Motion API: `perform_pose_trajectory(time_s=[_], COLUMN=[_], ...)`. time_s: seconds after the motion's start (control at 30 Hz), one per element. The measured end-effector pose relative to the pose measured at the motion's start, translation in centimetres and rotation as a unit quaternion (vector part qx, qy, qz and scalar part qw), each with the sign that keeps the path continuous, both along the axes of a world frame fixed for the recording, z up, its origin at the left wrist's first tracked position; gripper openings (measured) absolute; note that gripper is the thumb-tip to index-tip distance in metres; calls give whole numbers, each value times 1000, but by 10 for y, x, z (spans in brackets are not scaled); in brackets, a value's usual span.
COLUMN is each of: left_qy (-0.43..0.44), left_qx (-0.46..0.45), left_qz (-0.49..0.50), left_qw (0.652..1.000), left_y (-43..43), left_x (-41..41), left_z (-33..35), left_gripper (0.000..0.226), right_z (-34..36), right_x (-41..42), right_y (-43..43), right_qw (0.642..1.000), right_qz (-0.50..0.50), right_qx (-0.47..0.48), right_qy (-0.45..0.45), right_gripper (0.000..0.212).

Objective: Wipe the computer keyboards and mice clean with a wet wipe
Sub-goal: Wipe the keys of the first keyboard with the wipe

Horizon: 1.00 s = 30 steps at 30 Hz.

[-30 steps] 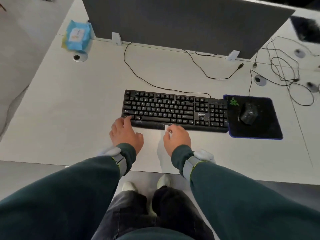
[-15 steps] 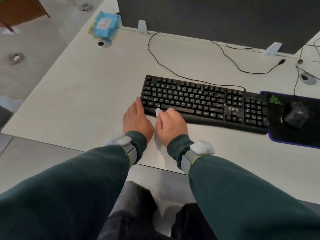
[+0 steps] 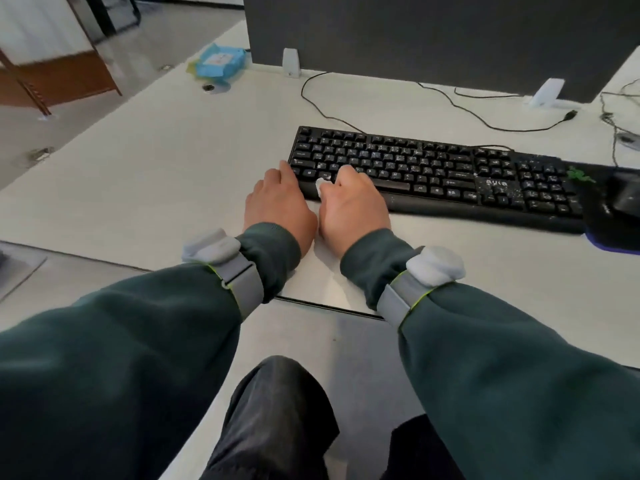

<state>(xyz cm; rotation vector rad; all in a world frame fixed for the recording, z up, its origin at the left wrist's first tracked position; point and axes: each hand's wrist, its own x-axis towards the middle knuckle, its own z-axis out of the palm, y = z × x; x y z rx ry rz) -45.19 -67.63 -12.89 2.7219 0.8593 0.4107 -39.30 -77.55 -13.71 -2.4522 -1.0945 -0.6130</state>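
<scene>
Fingers [image 3: 346, 173] of my right hand [image 3: 353, 202] curled round a small wipe [image 3: 320, 185], pressing it on the near-left keys of the keyboard [image 3: 433, 168]. My left hand [image 3: 277, 199] lay flat, fingers straight, against the keyboard's left end. White specks dotted the keys farther right, so I judged most of the keyboard unwiped, and the mouse [image 3: 627, 199] at the far right not yet reached.

keyboard [image 3: 433, 168] black, white lettering, pale specks | wipe [image 3: 320, 184] white | mouse [image 3: 627, 199] black | mouse pad [image 3: 596, 218] black, purple edge, green logo | desk [image 3: 173, 161] off-white | sleeves [image 3: 121, 358] dark green | wrist bands [image 3: 242, 284] grey, lime trim | wipes pack [image 3: 220, 60] blue | partition [image 3: 433, 39] dark grey
</scene>
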Motion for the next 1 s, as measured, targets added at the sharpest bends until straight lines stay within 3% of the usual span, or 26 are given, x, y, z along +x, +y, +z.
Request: perform_pose_trajectory(time_s=[0.13, 0.23, 0.4, 0.53, 0.67, 0.8, 1.0], left_qy=[-1, 2, 9, 0, 4, -5, -11], left_qx=[3, 14, 9, 12, 16, 16, 14], left_qz=[-3, 3, 14, 12, 13, 12, 13], left_qw=[1000, 1000, 1000, 1000, 1000, 1000, 1000], left_y=[0, -4, -7, -8, -8, -5, -5], left_x=[-1, -5, -7, -6, -4, -1, 0], left_z=[3, 3, 8, 10, 7, 7, 6], left_gripper=[52, 44, 41, 38, 39, 40, 40], right_z=[10, 12, 15, 17, 12, 12, 11], right_x=[-5, -7, -13, -10, -10, -4, -7], right_y=[-6, -12, -9, -17, -15, -15, -12], right_qw=[995, 992, 992, 988, 995, 993, 995], right_qz=[-62, -100, -70, -129, -58, -87, -36], right_qx=[-71, -61, -88, -43, -73, -70, -86], right_qy=[23, 54, 55, 76, 39, 41, 30], right_gripper=[22, 25, 23, 22, 25, 24, 25])
